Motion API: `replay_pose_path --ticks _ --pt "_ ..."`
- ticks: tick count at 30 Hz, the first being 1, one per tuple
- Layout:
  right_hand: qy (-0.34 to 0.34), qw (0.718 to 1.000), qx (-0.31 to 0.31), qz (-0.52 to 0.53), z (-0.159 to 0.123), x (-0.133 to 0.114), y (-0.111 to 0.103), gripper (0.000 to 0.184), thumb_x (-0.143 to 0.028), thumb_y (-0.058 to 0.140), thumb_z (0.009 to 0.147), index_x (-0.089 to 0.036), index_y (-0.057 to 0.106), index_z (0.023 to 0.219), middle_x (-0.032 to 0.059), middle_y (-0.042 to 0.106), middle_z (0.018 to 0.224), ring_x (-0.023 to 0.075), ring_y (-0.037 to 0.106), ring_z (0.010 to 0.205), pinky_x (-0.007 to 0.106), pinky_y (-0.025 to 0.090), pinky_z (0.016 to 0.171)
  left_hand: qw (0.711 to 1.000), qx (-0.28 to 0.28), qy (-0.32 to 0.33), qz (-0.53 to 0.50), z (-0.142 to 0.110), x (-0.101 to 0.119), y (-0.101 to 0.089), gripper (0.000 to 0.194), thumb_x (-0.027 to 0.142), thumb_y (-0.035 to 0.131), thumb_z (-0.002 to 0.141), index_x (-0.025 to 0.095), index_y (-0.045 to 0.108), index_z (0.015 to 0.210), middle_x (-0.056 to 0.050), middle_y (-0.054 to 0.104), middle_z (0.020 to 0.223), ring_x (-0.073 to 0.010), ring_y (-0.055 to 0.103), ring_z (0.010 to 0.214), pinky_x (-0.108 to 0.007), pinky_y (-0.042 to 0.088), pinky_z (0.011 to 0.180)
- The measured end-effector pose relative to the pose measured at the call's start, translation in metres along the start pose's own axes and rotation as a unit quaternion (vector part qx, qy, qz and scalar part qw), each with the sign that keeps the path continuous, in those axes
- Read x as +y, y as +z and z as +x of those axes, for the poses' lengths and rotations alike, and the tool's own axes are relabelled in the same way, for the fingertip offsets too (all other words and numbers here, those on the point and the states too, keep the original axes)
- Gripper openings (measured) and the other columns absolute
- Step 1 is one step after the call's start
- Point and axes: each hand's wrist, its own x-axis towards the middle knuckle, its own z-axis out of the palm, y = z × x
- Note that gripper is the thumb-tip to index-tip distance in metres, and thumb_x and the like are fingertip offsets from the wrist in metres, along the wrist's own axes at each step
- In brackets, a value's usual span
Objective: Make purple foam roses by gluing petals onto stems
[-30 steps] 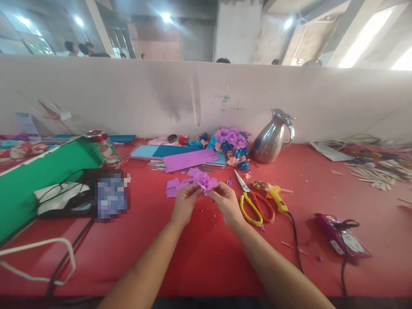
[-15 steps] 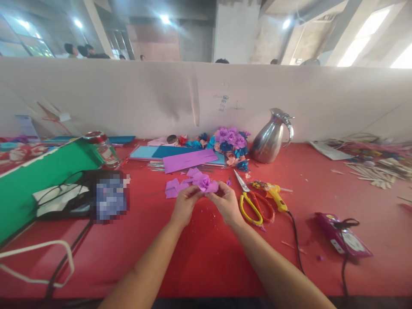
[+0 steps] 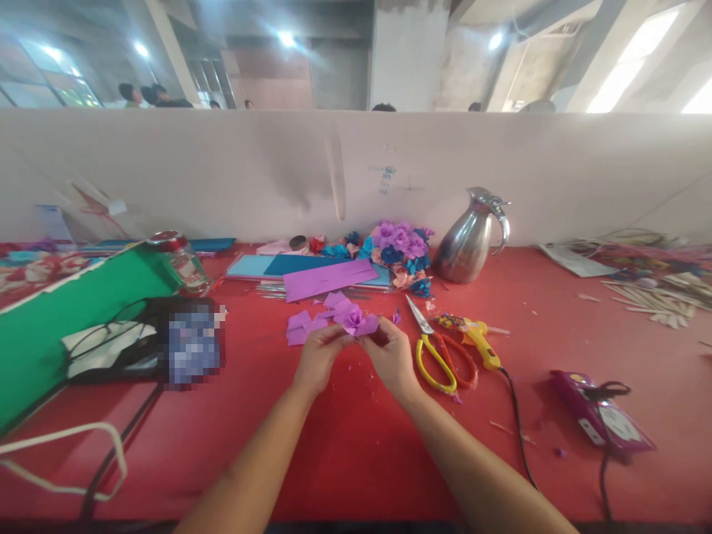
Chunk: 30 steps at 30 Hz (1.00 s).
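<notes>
A purple paper flower [image 3: 354, 319] with curled petals is held up over the red table [image 3: 367, 445], between my two hands. My left hand [image 3: 318, 356] pinches its lower left side, and my right hand [image 3: 390, 357] grips it from the lower right. The fingertips are partly hidden under the petals. Behind and to the left of the flower lie cut purple paper pieces [image 3: 300, 326]. Beyond them a purple paper strip [image 3: 331, 279] rests on blue sheets [image 3: 250, 265]. Scissors [image 3: 437, 348] with one yellow and one red handle lie open to the right of my right hand.
A yellow glue gun [image 3: 478, 341] with a black cord lies beside the scissors. Finished paper flowers [image 3: 399, 241] and a steel jug [image 3: 470, 237] stand near the partition. On the right is a magenta power box [image 3: 604, 415]; on the left, a glass jar [image 3: 181, 263] and a black bag [image 3: 119, 356].
Both hands stay almost in place on the purple flower, with a slight shift of the right fingers beneath it. The whole view has moved slightly.
</notes>
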Motion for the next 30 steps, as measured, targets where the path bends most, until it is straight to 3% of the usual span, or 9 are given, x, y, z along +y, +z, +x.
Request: replay_pose_path --ticks 5,9,12,16,25,30 --pt "-0.004 0.999 -0.032 -0.006 -0.002 -0.004 -0.002 0.009 -0.021 0.057 0.07 -0.02 0.063 0.076 -0.0005 0.06 0.071 0.0145 0.051 0.066 0.026 0.041 0.064 0.999 0.035 0.012 -0.011 0.001 0.0 0.0 0.018 0.024 0.076 0.069 0.022 0.079 0.087 -0.002 0.076 0.086 -0.0217 0.066 0.088 -0.037 0.045 0.092" --pt "0.067 0.99 -0.065 0.11 -0.002 -0.011 -0.006 0.011 -0.026 0.053 0.073 -0.02 0.062 0.075 -0.0004 0.06 0.069 0.0141 0.052 0.064 0.025 0.04 0.058 0.998 0.062 0.022 -0.01 0.003 -0.001 0.0 0.014 0.028 0.077 0.066 0.021 0.079 0.079 -0.002 0.075 0.078 -0.0204 0.065 0.08 -0.035 0.046 0.086" --pt "0.113 0.981 -0.046 0.149 -0.001 -0.016 -0.007 0.02 -0.038 0.056 0.077 -0.02 0.063 0.074 0.0009 0.061 0.07 0.0138 0.053 0.063 0.024 0.04 0.056 0.998 0.064 0.021 -0.002 0.002 0.001 0.002 0.013 0.03 0.078 0.065 0.02 0.078 0.075 -0.002 0.074 0.074 -0.0189 0.063 0.075 -0.034 0.046 0.084" --pt "0.132 0.982 -0.026 0.132 0.002 -0.021 -0.006 0.024 -0.042 0.068 0.068 -0.018 0.065 0.067 -0.0008 0.058 0.059 0.0114 0.048 0.057 0.024 0.037 0.054 0.998 0.057 0.019 0.013 0.001 0.005 0.003 0.014 0.031 0.078 0.063 0.019 0.077 0.071 -0.002 0.074 0.072 -0.0193 0.063 0.073 -0.035 0.047 0.082" --pt "0.109 0.987 0.013 0.115 0.004 -0.026 -0.009 0.023 -0.04 0.071 0.063 -0.018 0.067 0.066 -0.0018 0.057 0.054 0.0093 0.042 0.05 0.024 0.033 0.049 0.997 0.061 0.034 0.029 0.001 0.005 0.002 0.011 0.028 0.077 0.065 0.02 0.077 0.073 -0.003 0.074 0.077 -0.021 0.063 0.081 -0.036 0.047 0.084" --pt "0.087 0.982 0.05 0.163 0.005 -0.027 -0.013 0.024 -0.042 0.067 0.071 -0.018 0.066 0.069 -0.0028 0.055 0.057 0.009 0.043 0.051 0.023 0.033 0.05 0.996 0.077 0.033 0.034 0.002 0.0 0.0 0.013 0.029 0.078 0.063 0.02 0.077 0.073 -0.003 0.074 0.078 -0.0208 0.063 0.081 -0.035 0.046 0.084"
